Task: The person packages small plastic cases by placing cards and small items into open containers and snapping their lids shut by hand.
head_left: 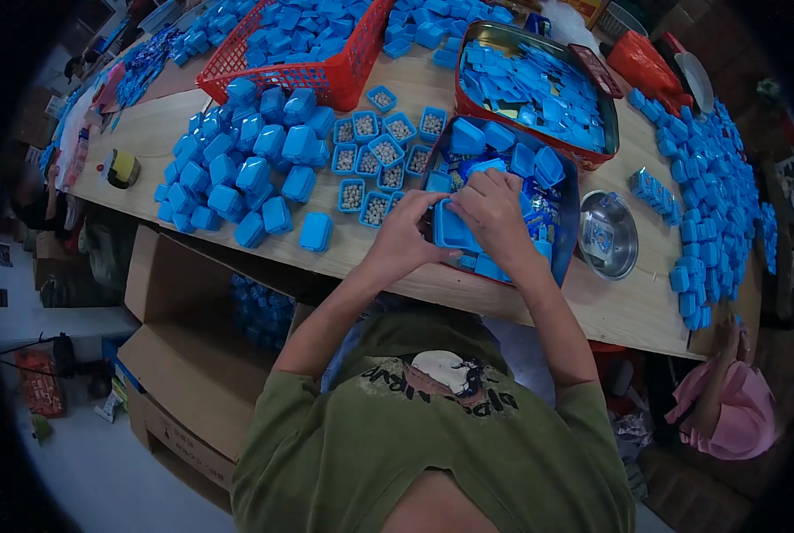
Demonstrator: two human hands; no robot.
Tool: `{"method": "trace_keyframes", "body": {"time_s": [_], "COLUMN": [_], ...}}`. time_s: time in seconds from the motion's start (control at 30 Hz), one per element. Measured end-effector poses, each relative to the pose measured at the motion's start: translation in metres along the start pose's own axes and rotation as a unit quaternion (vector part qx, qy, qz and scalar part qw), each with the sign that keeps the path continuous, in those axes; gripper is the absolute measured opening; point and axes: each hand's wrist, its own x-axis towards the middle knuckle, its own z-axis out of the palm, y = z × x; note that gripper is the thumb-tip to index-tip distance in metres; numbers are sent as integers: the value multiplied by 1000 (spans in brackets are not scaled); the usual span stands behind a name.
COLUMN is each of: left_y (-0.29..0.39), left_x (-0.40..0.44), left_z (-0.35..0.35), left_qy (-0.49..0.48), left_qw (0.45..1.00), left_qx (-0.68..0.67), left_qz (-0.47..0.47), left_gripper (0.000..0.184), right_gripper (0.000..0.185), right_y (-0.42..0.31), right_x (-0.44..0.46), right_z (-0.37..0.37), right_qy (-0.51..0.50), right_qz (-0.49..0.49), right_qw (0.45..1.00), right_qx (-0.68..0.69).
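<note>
So the small blue rectangular plastic box (455, 233) being worked on sits in the left hand (403, 238), right above the near-left part of a dark blue rectangular tray (567, 213). My guess is it's held there so anything loose drops into the tray rather than onto the pale wooden bench (632, 313).

Left of the tray there's a cluster of open blue boxes full of pale round beads (386, 151), all open side up, presumably so nothing spills, and close enough for an easy grab. The closed blue boxes (255, 175) further left are just heaped, which seems fine since they look shut.

Pose-wise, the left hand's grip is clamped on the box, thumb along the near edge and fingers round the left side, like a brace. The right hand (490, 211) comes in over the top, knuckles up, fingers curled down at the box's far right. Can't tell if its fingertips are pinching something or just pressing, as the knuckles hide them. Both forearms reach forward and angle inward.
</note>
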Motion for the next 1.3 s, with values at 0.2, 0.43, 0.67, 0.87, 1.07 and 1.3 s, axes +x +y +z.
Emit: {"method": "trace_keyframes", "body": {"time_s": [0.2, 0.43, 0.67, 0.87, 1.07, 1.3], "left_y": [-4, 1, -2, -2, 14, 6], "left_x": [0, -2, -5, -8, -14, -11], "left_z": [0, -1, -2, -5, -11, 7], "left_qy": [5, -9, 10, -60, -101, -73], "left_qw": [999, 999, 1000, 981, 871, 835], "left_qx": [-4, -40, -8, -171, -474, -520], "left_qz": [31, 28, 14, -70, -85, -163], "left_gripper": [77, 79, 73, 81, 58, 47], "right_gripper": [16, 16, 33, 70, 70, 69], "right_y": [-1, -4, -5, -19, -15, -29], "right_x": [-1, -4, -17, -20, -25, -23], "right_z": [1, -1, -11, -25, -28, -25], "right_qy": [22, 30, -84, -166, -126, -93], "right_qz": [14, 15, 108, 133, 165, 210], "right_qw": [1000, 999, 987, 970, 951, 934], "right_qx": [-1, -18, 85, 117, 230, 274]}}
